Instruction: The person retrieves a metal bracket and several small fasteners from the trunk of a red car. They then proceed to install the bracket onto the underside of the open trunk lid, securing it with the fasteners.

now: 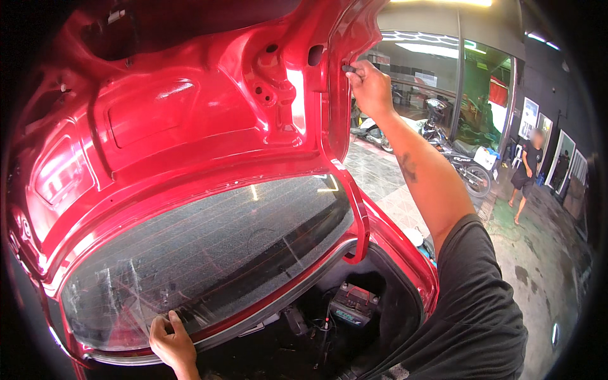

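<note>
One small dark block [349,68] is at the upper middle of the frame, pinched between the closed fingers of the right hand [375,87]. It sits right at the right-hand edge of a raised red trunk lid [149,117]; whether the two touch, I cannot tell. The lid fills the upper left of the frame. Below it, across the left and middle, slopes a dusty rear window [209,247], with pale streaks toward its lower left. The left hand [172,345] is at the window's lower edge, lower left of the frame, its fingers bent; I cannot tell whether they grip anything. A curved red hinge arm [363,231] comes down right of the window. In the open trunk [396,291], lower middle, is a dark battery [353,305]. At the upper right, a motorbike [474,176] stands before glass panels [421,60]. Near the right edge, another person [527,168] in dark clothes is on the stained floor [538,272]
</note>
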Demonstrator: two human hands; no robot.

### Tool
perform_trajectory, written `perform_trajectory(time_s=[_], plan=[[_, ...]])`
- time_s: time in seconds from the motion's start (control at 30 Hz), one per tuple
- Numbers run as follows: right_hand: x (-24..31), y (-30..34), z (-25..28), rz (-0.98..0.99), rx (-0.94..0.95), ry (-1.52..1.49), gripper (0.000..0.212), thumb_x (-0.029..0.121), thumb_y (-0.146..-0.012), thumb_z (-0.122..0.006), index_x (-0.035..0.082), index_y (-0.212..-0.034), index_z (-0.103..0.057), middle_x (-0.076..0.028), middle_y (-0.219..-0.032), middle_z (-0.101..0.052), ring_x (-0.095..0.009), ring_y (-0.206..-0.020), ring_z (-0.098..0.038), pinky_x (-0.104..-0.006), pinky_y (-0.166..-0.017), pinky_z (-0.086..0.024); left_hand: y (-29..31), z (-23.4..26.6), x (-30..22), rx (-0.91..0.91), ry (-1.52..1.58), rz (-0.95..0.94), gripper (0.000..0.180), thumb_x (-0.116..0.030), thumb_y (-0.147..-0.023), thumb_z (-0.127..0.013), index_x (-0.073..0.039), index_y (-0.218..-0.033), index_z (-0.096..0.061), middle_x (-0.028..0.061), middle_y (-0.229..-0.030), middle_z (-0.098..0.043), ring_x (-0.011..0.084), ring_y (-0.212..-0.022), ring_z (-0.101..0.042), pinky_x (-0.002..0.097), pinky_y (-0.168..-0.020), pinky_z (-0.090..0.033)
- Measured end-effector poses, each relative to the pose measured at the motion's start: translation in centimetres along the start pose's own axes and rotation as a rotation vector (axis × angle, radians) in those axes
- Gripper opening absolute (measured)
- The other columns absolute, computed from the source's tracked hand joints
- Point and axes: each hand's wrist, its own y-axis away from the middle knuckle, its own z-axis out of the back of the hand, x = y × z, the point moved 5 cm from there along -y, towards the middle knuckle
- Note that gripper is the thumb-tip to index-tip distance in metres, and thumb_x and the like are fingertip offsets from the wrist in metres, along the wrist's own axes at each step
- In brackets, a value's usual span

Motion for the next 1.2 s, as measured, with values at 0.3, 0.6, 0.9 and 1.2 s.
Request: perform_trajectory(time_s=[0.3, 0.6, 0.9, 1.2], plan=[[0.6, -0.6, -0.4, 0.027, -0.018, 0.189, 0.024, 0.020, -0.092, -0.075, 0.000, -0.104, -0.071, -0.024, -0.089, -0.073, -0.040, -0.086, -0.073, -0.0431, -0.076, -0.058, 0.2, -0.2, 0.0, 0.025, -0.049, 0.011, 0.046, -0.020, -0.095, -0.069, 0.000, -0.066, -0.040, 0.0136, -0.060, -0.039, 0.0280, -0.055, -0.037, 0.0462, -0.057, -0.031], [0.9, -1.7, -1.5, -0.007, 0.147, 0.442, 0.036, 0.033, -0.099, -0.064, -0.003, -0.095, -0.069, -0.027, -0.088, -0.072, -0.045, -0.087, -0.071, -0.0530, -0.077, -0.057, 0.1, -0.1, 0.1, 0.016, -0.043, -0.007, 0.043, -0.013, -0.090, -0.071, -0.001, -0.063, -0.041, 0.0129, -0.061, -0.044, 0.0306, -0.055, -0.044, 0.0467, -0.056, -0.034], [-3.8, -1.2, -3.0, -1.020, 0.443, -0.703, 0.054, 0.052, -0.109, -0.044, 0.003, -0.095, -0.065, -0.003, -0.071, -0.062, -0.013, -0.058, -0.055, -0.0298, -0.053, -0.048, 0.2, -0.4, 0.2, 0.041, -0.029, 0.014, 0.042, -0.015, -0.090, -0.071, 0.000, -0.063, -0.043, 0.0134, -0.062, -0.046, 0.0318, -0.055, -0.046, 0.0473, -0.056, -0.035], [1.7, 0.2, 1.5, 0.473, 0.109, 0.413, 0.030, 0.028, -0.098, -0.065, 0.005, -0.117, -0.060, -0.016, -0.085, -0.069, -0.040, -0.094, -0.068, -0.0510, -0.079, -0.056, 0.0, 0.2, -0.6, 0.041, -0.033, 0.027, 0.043, -0.016, -0.090, -0.071, -0.001, -0.063, -0.042, 0.0125, -0.061, -0.044, 0.0301, -0.053, -0.043, 0.0452, -0.055, -0.034]])
